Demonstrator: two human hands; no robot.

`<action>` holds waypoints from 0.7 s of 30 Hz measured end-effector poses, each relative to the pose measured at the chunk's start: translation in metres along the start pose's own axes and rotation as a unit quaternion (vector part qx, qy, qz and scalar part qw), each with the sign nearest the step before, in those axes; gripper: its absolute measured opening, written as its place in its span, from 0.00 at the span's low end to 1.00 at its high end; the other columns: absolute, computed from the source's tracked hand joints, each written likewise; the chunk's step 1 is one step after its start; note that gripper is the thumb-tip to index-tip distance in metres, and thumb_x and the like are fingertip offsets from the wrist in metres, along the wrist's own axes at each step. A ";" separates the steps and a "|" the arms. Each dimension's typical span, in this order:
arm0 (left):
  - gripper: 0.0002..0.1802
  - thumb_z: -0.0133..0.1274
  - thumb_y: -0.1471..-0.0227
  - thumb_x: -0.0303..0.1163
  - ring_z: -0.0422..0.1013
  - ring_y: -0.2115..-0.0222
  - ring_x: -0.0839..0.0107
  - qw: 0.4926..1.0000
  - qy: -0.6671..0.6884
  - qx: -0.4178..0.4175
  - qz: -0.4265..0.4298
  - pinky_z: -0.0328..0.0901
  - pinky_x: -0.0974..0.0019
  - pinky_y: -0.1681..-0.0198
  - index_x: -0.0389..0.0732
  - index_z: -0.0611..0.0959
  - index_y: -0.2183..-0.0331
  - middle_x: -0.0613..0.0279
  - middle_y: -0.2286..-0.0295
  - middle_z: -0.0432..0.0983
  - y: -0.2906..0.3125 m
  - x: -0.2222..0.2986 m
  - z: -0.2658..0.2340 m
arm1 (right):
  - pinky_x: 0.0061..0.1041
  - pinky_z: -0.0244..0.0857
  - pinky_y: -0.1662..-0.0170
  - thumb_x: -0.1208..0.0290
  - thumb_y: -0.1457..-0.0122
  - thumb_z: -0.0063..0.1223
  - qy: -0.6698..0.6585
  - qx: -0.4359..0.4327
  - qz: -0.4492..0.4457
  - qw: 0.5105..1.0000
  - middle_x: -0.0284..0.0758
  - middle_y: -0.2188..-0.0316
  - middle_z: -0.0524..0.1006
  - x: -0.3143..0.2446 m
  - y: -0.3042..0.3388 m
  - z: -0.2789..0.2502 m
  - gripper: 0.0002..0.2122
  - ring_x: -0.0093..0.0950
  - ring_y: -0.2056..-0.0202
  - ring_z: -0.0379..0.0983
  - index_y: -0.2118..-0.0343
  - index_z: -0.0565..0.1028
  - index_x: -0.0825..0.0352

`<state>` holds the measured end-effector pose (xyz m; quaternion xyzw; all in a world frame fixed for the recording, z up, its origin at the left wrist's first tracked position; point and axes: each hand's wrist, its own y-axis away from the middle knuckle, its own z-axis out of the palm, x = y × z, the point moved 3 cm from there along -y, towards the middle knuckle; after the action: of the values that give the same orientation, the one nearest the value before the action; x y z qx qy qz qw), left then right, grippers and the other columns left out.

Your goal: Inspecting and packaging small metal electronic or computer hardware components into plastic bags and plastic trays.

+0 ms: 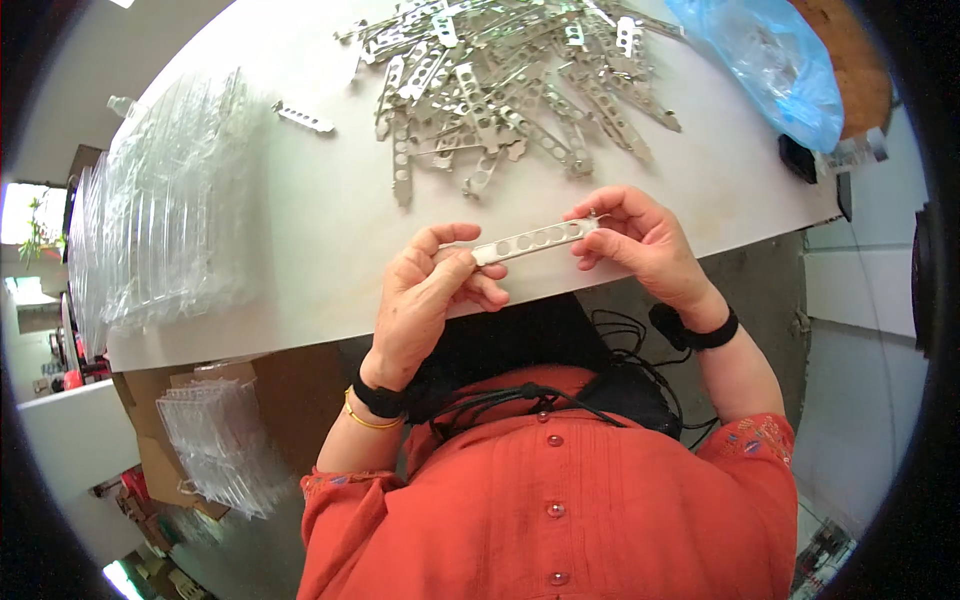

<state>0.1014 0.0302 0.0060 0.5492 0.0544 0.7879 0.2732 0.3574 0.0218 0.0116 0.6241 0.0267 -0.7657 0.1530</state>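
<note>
Presently held: a metal strip (535, 240), level with the front of the work and rising slightly toward the right, its two ends in two hands.
Left end: clamped between the thumb and fingers of the left hand (415, 285).
Right end: pinched by the thumb and forefinger of the right hand (645, 245), the lower fingers curled underneath.
Near edge: the strip sits just inside the front rim of the table (330, 240), as seen from above.
Room ahead: a band of white surface separates the strip from a jumbled pile (480, 90) of similar pieces.
Room leftward: a broader stretch reaches to the stacked trays (180, 200), with a loose strip (304, 118) lying alone between them and the pile.
Right edge: a blue bag (770, 70) lies by the far corner, a small black object (797, 158) just below it.
Metal: flat, narrow, silvery, pierced by a row of round holes.
Plastic: the trays are clear, ridged and glossy; the bag is thin and crinkled.
Cardboard: a brown box (300, 400) stands below the table's left side.
</note>
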 end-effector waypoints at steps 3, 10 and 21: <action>0.18 0.45 0.36 0.27 0.80 0.70 0.65 0.999 0.020 -0.025 0.007 0.77 0.65 0.66 0.30 0.67 0.47 0.46 0.66 0.80 -0.001 0.000 -0.003 | 0.21 0.75 0.58 0.78 0.37 0.55 0.002 0.000 0.005 1.000 0.34 0.58 0.77 0.003 -0.001 -0.005 0.12 0.21 0.62 0.77 0.52 0.71 0.70; 0.21 0.44 0.36 0.27 0.80 0.68 0.64 0.997 0.054 -0.048 0.026 0.76 0.64 0.62 0.29 0.62 0.45 0.45 0.64 0.79 -0.002 -0.002 -0.007 | 0.21 0.74 0.57 0.79 0.38 0.55 0.006 -0.014 0.005 1.000 0.33 0.62 0.77 0.005 -0.004 -0.006 0.11 0.20 0.63 0.77 0.54 0.72 0.71; 0.22 0.43 0.35 0.27 0.80 0.68 0.64 0.997 0.041 -0.048 0.049 0.76 0.64 0.62 0.29 0.60 0.44 0.44 0.64 0.79 -0.003 -0.004 -0.007 | 0.19 0.73 0.57 0.79 0.39 0.57 0.010 -0.012 0.012 1.000 0.31 0.63 0.77 0.002 -0.004 -0.006 0.11 0.20 0.63 0.77 0.54 0.72 0.70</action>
<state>0.0976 0.0321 -0.0011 0.5046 0.0007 0.8238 0.2581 0.3618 0.0268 0.0074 0.6305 0.0296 -0.7569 0.1692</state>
